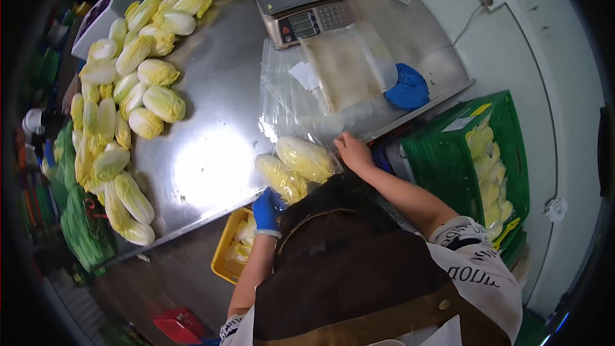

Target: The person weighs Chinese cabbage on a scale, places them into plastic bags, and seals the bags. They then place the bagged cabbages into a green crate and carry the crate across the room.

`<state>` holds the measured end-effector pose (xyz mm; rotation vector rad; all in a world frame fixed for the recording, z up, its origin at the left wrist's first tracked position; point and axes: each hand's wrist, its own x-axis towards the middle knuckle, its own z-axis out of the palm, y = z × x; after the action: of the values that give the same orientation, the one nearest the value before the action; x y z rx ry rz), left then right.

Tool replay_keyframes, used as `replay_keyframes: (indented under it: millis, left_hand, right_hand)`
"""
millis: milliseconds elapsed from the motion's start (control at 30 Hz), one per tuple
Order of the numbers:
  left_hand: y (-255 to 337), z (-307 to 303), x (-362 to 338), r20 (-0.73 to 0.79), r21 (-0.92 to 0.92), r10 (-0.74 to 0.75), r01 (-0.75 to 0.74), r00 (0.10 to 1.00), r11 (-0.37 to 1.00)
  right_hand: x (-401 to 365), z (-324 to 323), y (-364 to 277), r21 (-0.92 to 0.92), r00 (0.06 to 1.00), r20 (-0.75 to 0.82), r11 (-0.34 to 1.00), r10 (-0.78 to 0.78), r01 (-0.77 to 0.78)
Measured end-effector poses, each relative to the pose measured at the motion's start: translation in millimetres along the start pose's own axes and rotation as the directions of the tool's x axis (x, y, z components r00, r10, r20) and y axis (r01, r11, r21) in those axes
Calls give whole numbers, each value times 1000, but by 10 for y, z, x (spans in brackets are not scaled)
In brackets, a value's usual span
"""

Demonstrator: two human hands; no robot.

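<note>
Two pale yellow cabbages [295, 166] in a clear plastic bag lie at the table's front edge, close to my body. My left hand [266, 213], in a blue glove, is at the bag's left lower side; its fingers are partly hidden. My bare right hand [353, 152] is at the right side of the bag, its fingers bent together near the plastic; what they hold is too small to make out. Beyond the cabbages lie flat clear bags [282, 96] and a stack of cloudy plastic sheets [349, 67].
Loose cabbages [134, 90] are heaped along the left of the metal table [211, 77]. A scale [307, 6] stands at the back, a blue glove [408, 88] at right. A green crate [442, 147] with bagged cabbages is beside the table, a yellow crate [221, 256] below.
</note>
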<state>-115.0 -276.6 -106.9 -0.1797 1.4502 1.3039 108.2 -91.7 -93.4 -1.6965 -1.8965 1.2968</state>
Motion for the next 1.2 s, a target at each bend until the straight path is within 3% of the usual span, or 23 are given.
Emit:
replay_keyframes:
  millis: [33, 133, 200, 267, 333, 400, 467, 533, 567, 600, 667, 733, 833, 867, 900, 933, 1000, 1033, 1067, 1100, 1133, 1167, 1200]
  left_hand:
    - [-66, -60, 75, -7, -5, 34, -34, 999, 999]
    - [-78, -211, 175, 22, 253, 101, -104, 995, 962]
    - [-35, -276, 232, 20, 365, 69, -71, 997, 928]
    - [147, -156, 206, -93, 450, 117, -64, 989, 891]
    - [360, -2, 48, 56, 606, 415, -361, 908, 709]
    - [630, 57, 210, 460, 645, 686, -744, 563, 178]
    - [1030, 103, 379, 694, 495, 310, -743, 650, 451]
    - [1210, 194, 736, 720, 326, 9, -350, 693, 878]
    - [1282, 354, 686, 693, 282, -73, -176, 717, 943]
    - [1305, 493, 683, 799, 213, -98, -128, 593, 969]
    - [1231, 884, 466, 732, 514, -152, -391, 665, 763]
    - [1092, 1445, 130, 751, 347, -108, -251, 651, 904]
    - [830, 2375, -419, 799, 203, -112, -89, 590, 975]
    - [626, 2616, -334, 777, 274, -102, -187, 621, 943]
    - [480, 2960, -511, 761, 264, -194, -23, 620, 964]
    - [378, 3302, -790, 744, 385, -290, -32, 602, 922]
    - [200, 3743, -1257, 875, 436, -358, -212, 325, 874]
    - [124, 3928, -1405, 961, 275, -253, -477, 111, 835]
    - [109, 3969, -1427, 968, 200, -249, -727, 41, 657]
    - [92, 4007, -1456, 969, 79, -244, -903, -29, 423]
    - [-197, 3933, -1220, 987, -8, -142, -904, -76, 428]
    - [-188, 3891, -1142, 975, 52, -217, -909, -43, 414]
    - [-318, 3776, -942, 923, 332, -362, -739, 128, 586]
  right_hand:
    - [-63, -74, -105, -146, 964, -166, 972, -209, 185]
    - [-391, -222, -651, -309, 695, 285, 623, -660, 719]
    - [-459, -77, -704, -510, 606, 508, 353, -613, 785]
    - [-283, 348, -202, -525, 618, 322, 408, -717, 747]
    - [-262, 337, -313, -380, 707, 364, 597, -606, 707]
    - [-281, 159, -603, -264, 776, 284, 732, -564, 628]
    - [-173, -98, -887, -152, 869, 298, 879, -395, 452]
    - [-85, -406, -874, -35, 917, 265, 947, -299, 319]
    - [-50, -554, -821, 26, 938, 214, 961, -274, 275]
    - [-17, -704, -761, 94, 955, 167, 968, -245, 232]
    - [-82, -1134, -658, 388, 988, 126, 921, -90, 35]
    - [-354, -1621, -603, 731, 977, 184, 650, 107, -209]
    - [-653, -2018, -196, 938, 987, -97, 345, 129, 47]
    - [-909, -2156, -169, 878, 968, -246, 412, -54, 246]
    - [-1019, -2116, -26, 738, 927, -373, 594, -37, 320]
    - [-1135, -2155, -23, 699, 846, -530, 594, 56, 399]
    - [-1324, -2519, 551, 937, 880, -349, 110, 323, 331]
    - [-1367, -2512, 1177, 754, 749, -627, 406, 214, 516]
    - [-1452, -2752, 1758, 864, 865, -441, -147, 237, 481]
    - [-1576, -3073, 1601, 845, 847, -442, -181, 297, 504]
    - [-1600, -3348, 1607, 827, 811, -474, -144, 343, 544]
    - [-1578, -3554, 1994, 786, 683, -540, 3, 492, 619]
    - [-1569, -3734, 1981, 768, 592, -549, 76, 590, 636]
